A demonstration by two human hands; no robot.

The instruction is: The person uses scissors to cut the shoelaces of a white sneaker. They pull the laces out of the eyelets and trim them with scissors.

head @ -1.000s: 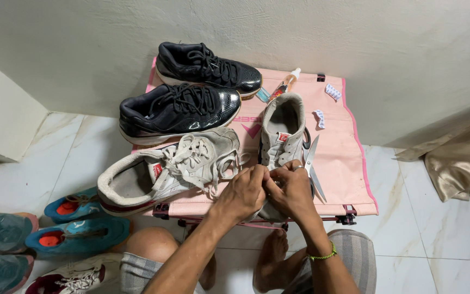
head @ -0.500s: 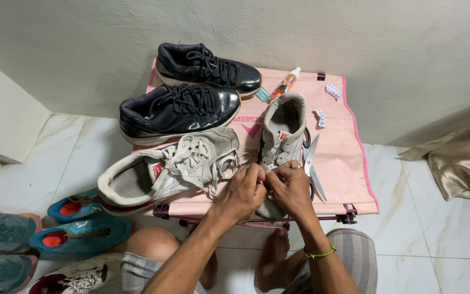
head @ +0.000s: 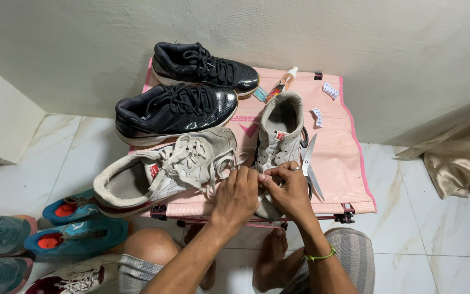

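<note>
Am pinching toe end of grey shoe [head: 278, 147] with both grips, left hand [head: 237, 196], right hand [head: 289, 188], probably gripping lace; scissors [head: 308, 163] lying just right, handy.

Small red rectangular tongue label [head: 281, 135] on the upright grey sneaker, matching red tongue label [head: 154, 171] on the grey sneaker lying sideways, clear orange-tinted spray bottle [head: 281, 85] beside the black shoes
</note>
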